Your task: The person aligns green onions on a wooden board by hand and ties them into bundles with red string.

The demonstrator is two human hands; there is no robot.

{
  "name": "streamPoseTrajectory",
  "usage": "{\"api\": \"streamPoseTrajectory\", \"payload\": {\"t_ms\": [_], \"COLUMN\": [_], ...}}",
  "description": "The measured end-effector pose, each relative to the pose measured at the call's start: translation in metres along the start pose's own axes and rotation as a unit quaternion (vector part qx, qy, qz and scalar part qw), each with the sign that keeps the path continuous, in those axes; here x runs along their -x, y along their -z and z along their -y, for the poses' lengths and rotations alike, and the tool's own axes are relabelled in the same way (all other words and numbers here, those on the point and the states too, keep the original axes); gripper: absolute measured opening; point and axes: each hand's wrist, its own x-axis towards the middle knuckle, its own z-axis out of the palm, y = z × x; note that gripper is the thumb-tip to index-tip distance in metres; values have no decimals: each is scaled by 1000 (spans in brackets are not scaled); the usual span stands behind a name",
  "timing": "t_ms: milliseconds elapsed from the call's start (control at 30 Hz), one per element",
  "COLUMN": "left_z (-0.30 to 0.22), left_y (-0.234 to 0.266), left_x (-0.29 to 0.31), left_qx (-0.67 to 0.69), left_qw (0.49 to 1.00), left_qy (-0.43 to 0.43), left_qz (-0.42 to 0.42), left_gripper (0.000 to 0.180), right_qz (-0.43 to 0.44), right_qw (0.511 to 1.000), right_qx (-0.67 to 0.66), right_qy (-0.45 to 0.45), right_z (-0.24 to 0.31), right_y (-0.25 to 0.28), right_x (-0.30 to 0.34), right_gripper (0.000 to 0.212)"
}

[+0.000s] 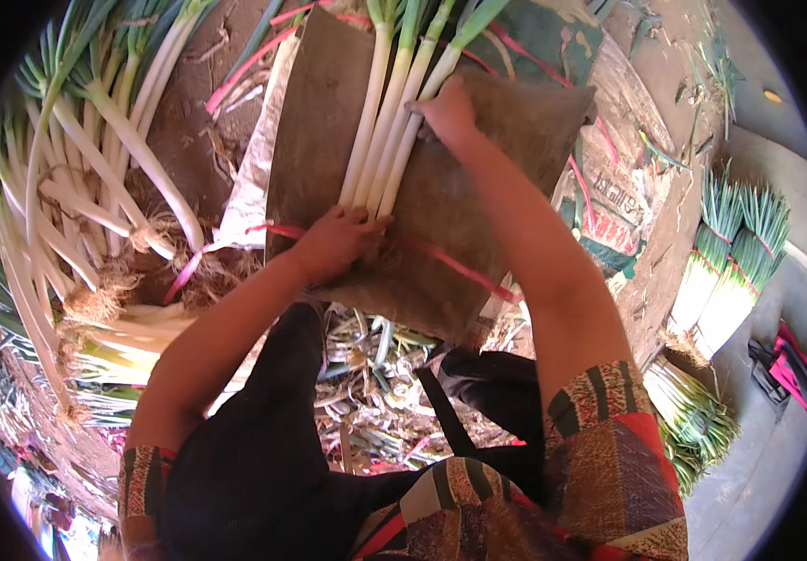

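Several long green onions (391, 122) with clean white stems lie side by side on a brown sheet-covered board (315, 112) in front of me. Their green tops point away from me. My left hand (343, 245) is closed at the near, root ends of the stems, its fingertips against them. Farther up, my right hand (447, 112) grips the right-hand stem from the side, fingers curled at its edge. A pink strap (464, 266) crosses the board just below the stem ends, partly hidden by my left hand.
Loose green onions (128, 154) with roots lie heaped at the left. Tied bundles (726, 262) stand on the right, with another bundle (693, 416) nearer. Peeled scraps (357, 365) cover the ground between my legs. A printed sack (614, 187) sticks out under the board.
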Motion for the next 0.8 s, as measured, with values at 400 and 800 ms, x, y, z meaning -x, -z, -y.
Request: {"api": "streamPoseTrajectory", "payload": {"t_ms": [400,800], "left_z": [-8,-5], "left_y": [20,15], "left_x": [1,1], "left_qx": [-12,35], "left_qw": [997,999], "left_qy": [29,17], "left_qz": [64,7], "left_gripper": [43,45], "right_qz": [-49,-128], "right_qw": [983,960], "right_qx": [176,248], "right_qy": [30,20], "right_z": [21,49], "right_y": [-17,-23], "right_x": [-6,-31], "right_gripper": [67,93]}}
